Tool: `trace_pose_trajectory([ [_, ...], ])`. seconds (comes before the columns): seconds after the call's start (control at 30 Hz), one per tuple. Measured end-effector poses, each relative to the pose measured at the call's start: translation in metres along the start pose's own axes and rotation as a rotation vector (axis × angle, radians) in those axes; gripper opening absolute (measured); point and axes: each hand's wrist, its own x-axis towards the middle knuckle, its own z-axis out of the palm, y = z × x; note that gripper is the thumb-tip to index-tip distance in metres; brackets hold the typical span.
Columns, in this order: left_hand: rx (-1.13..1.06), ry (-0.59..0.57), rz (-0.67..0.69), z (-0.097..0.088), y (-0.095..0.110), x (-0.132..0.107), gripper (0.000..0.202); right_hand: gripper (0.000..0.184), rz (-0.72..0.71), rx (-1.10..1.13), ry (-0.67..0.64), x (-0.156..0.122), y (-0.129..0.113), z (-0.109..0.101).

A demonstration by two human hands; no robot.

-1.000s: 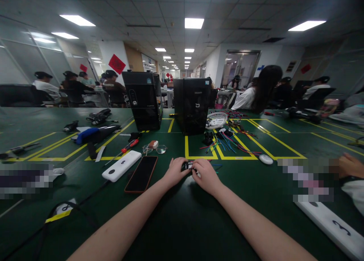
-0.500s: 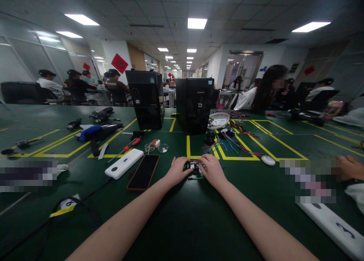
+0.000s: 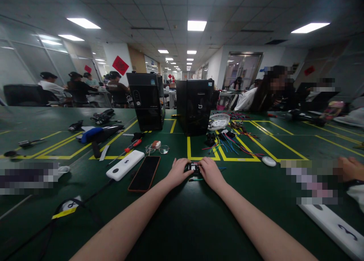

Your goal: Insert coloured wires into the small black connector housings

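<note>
In the middle of the head view, a small black electrical part with a pale patch on top sits low over the table between my hands. My left hand grips its left side with curled fingers, the thumb along the near edge. On the opposite side my right hand is closed on it too, with several fingertips hidden behind the part. A green wire lies just in front of it, and a blue wire pokes out past my right hand. The part's exact kind is too small to make out.
Two black computer towers stand at the back. Left of my hands are a phone, a white power bank, glasses and a red-handled screwdriver. Rightward lie loose wires, a white basket and another person's hand.
Both hands stay on the part with almost the same grip. Red wire seen at its far edge before is now mostly covered. The whole view has shifted slightly.
</note>
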Motion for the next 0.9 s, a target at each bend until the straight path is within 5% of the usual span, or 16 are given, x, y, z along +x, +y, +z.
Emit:
trace_pose_trajectory([
  [0.37, 0.01, -0.005, -0.008, 0.002, 0.0, 0.001, 0.032, 0.013, 0.061, 0.118, 0.096, 0.002, -0.004, -0.009],
  [0.6, 0.018, 0.024, -0.017, 0.004, -0.001, 0.001, 0.029, 0.006, -0.15, 0.147, -0.123, -0.001, -0.019, -0.027],
  [0.9, -0.037, -0.029, 0.088, -0.001, 0.002, -0.002, 0.034, 0.018, 0.134, 0.193, 0.067, -0.001, -0.014, -0.008],
])
